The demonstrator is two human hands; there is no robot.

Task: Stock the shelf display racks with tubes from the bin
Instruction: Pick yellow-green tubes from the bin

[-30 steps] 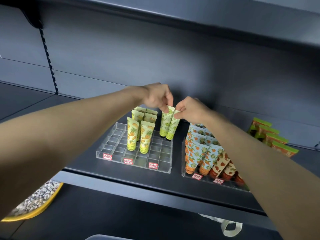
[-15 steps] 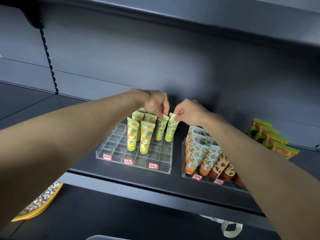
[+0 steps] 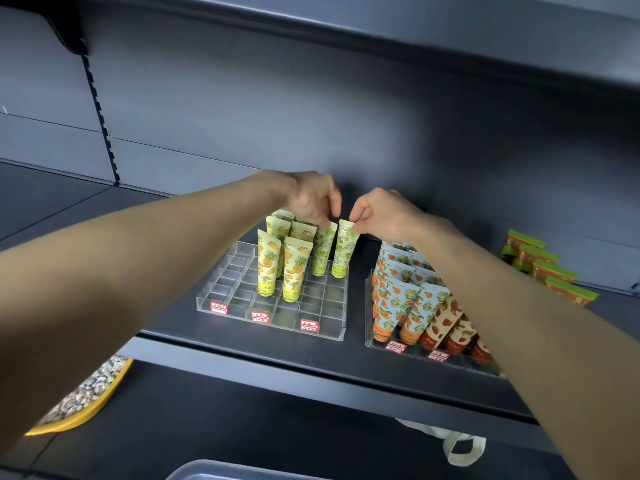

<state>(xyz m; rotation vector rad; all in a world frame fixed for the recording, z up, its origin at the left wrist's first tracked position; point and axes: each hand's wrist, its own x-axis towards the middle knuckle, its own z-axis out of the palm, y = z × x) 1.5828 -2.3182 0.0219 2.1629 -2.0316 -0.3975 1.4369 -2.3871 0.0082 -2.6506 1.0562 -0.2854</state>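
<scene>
Two pale green tubes printed with green fruit stand cap-down and upright, side by side, in the back right cells of the clear gridded rack point(image 3: 273, 308). The left hand point(image 3: 311, 199) pinches the crimped top of the left green tube point(image 3: 323, 249); the right hand point(image 3: 381, 213) pinches the top of the right green tube point(image 3: 344, 249). Yellow pineapple tubes point(image 3: 268, 263) stand just left. The rack sits on the dark shelf point(image 3: 242, 348), beside a second rack point(image 3: 408, 351) of orange-patterned tubes.

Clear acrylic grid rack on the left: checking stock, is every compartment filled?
No, the clear acrylic grid rack has many empty compartments, all along its front and left.
</scene>
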